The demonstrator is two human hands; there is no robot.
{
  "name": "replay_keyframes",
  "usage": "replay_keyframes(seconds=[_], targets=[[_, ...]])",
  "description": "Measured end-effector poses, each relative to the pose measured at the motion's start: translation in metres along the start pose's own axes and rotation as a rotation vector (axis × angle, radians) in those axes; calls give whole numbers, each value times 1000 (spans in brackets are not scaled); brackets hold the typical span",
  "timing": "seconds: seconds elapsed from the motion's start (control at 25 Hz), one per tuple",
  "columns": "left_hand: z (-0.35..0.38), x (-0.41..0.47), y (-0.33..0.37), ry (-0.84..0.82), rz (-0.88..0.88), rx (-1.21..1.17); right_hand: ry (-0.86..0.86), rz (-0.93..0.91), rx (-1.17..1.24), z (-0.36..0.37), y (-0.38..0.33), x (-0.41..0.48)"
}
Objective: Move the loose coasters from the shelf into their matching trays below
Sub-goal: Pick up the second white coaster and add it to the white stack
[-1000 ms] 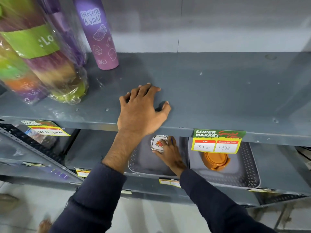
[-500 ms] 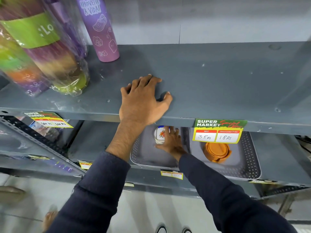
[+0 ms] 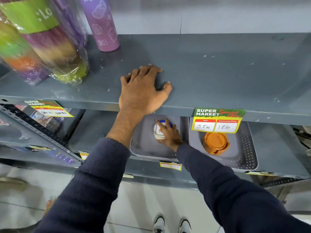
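Grey shelf (image 3: 218, 68) looked bare of coasters; left hand (image 3: 143, 88) lay flat on it, right hand (image 3: 169, 133) held white coasters (image 3: 158, 131) by the rim in left tray (image 3: 134, 145): probably light, stiff, slick; edge grip suited.

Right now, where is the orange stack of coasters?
In the head view, the orange coaster stack sits in the right-hand grey tray on the lower shelf, just below the price tag and right of the right hand.
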State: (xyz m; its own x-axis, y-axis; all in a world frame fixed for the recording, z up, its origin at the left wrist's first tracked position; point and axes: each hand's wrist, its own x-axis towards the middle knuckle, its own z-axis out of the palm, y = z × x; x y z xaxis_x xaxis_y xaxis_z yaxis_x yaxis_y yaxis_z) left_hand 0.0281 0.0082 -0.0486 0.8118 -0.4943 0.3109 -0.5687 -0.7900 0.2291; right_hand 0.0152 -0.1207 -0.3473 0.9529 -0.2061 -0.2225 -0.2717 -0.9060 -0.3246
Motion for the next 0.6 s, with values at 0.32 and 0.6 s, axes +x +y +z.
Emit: replay_keyframes(seconds=[0.32,0.6], targets=[[0,0,-2,-13,15,-26,30,224,623,-88,56,-75],[3,0,-2,14,22,-37,-215,476,35,-113,137,-118]])
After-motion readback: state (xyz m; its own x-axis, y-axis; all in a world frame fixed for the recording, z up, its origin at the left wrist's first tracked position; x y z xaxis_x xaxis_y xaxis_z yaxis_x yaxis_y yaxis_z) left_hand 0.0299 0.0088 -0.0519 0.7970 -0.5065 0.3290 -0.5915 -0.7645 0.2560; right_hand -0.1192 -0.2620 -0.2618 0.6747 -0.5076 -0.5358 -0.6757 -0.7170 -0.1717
